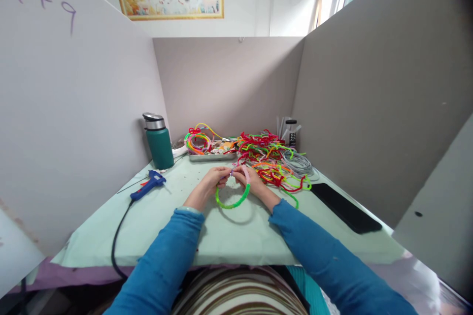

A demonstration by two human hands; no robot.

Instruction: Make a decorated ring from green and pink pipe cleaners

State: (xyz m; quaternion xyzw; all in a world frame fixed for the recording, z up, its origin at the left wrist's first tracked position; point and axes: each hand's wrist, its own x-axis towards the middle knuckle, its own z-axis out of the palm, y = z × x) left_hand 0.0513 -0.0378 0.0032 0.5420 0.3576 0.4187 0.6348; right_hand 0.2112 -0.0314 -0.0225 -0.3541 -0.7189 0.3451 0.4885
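Observation:
My left hand and my right hand meet over the middle of the table, both pinched on a headband wrapped in green and pink pipe cleaner. The green loop hangs down toward me between my wrists. The fingertips pinch a pale pipe cleaner end at the top of the band. Both of my arms are in blue sleeves.
A pile of coloured pipe cleaners lies just behind my right hand. A metal tray with finished bands sits at the back. A green flask and a blue glue gun with its cord are on the left, a black phone on the right. Partition walls enclose the table.

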